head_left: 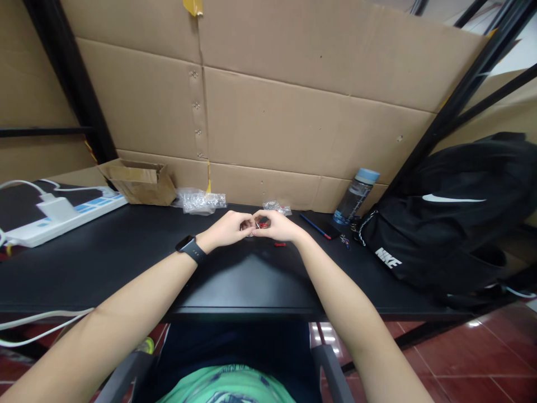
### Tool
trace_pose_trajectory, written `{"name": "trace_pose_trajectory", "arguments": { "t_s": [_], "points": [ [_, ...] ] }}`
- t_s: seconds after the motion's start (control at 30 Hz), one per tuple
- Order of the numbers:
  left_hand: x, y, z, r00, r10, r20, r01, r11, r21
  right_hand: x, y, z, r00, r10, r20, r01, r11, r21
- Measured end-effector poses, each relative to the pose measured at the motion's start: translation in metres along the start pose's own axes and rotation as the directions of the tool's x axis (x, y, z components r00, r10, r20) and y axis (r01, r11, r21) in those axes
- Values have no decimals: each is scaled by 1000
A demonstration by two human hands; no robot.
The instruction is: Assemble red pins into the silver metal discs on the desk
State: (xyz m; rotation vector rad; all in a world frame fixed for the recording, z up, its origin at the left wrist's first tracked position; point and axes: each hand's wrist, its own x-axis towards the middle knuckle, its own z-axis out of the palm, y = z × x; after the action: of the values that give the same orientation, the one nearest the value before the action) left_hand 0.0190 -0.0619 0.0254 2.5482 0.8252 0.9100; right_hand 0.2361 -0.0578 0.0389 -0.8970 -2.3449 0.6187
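Note:
My left hand [230, 228] and my right hand [277, 225] meet over the middle of the black table [251, 280], their curled fingers and thumbs touching. In the gap between them shows a small red and whitish thing [263, 224], mostly hidden by my fingers and too small to name. Both hands are closed around this spot. A small red piece [279, 244] lies on the table just below my right hand. Behind my right hand rests a crumpled clear plastic bag [277, 207]. My left wrist wears a dark watch [191, 248].
Left stand a white power strip [62, 221] with plugged cords, an open cardboard box [142, 182] and clear plastic packaging [200, 201]. Right are a blue pen [315, 226], a dark flat object [331, 229], a water bottle [356, 196] and a black backpack [453, 218]. Cardboard [268, 123] walls the back.

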Motion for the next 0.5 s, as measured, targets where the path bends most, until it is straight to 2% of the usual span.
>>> {"name": "trace_pose_trajectory", "arguments": {
  "t_s": [0.5],
  "points": [
    [0,-3,1,1000,15,19,-16,1000,9,1,-1,7,998,52,24,-49,993,-103]
  ]
}}
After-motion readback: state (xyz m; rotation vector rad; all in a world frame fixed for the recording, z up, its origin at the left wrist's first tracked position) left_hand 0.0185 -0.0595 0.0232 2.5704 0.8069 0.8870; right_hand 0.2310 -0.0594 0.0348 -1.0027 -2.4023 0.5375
